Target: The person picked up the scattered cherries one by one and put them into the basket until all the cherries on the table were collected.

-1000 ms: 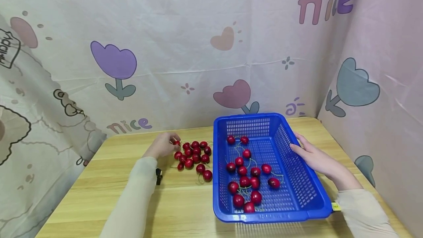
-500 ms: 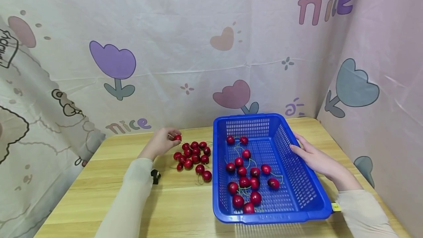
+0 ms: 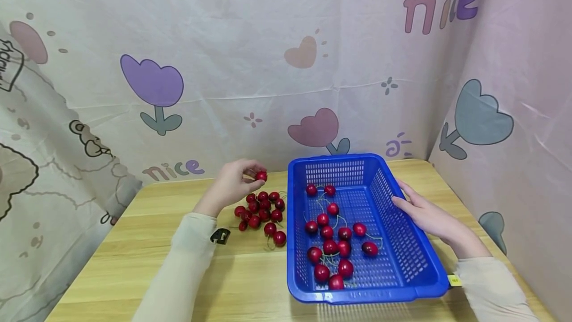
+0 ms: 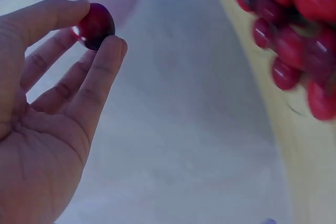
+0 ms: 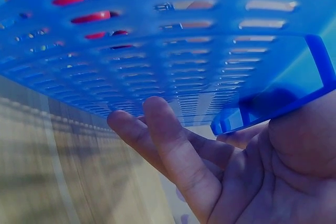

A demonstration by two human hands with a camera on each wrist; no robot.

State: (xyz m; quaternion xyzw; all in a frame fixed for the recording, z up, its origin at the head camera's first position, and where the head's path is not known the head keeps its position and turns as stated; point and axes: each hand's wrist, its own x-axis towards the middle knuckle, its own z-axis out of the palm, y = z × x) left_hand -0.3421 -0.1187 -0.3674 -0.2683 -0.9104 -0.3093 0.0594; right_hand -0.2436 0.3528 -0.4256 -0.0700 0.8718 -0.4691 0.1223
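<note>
My left hand (image 3: 234, 183) pinches a single red cherry (image 3: 261, 176) above the back of the table. In the left wrist view the dark cherry (image 4: 96, 26) sits between thumb and fingertips. Just below that hand lies a pile of cherries (image 3: 264, 214) on the wood. A blue plastic basket (image 3: 297, 293) stands to the right, with several stemmed cherries (image 3: 330, 247) spread over its slotted floor. My right hand (image 3: 431, 217) grips the basket's right side, thumb over the rim. From the right wrist, fingers (image 5: 168, 129) show under the basket's slotted side (image 5: 199, 72).
The wooden table (image 3: 254, 282) runs up to a printed curtain (image 3: 250, 63) behind and at both sides. A small black piece (image 3: 220, 236) shows at the left sleeve's cuff. Beside the right sleeve, a yellow tag (image 3: 454, 281) pokes out near the basket's front corner.
My left hand has lifted a cherry from the pile's back left edge and carried it up and rightward. The right hand and basket have stayed almost still.
</note>
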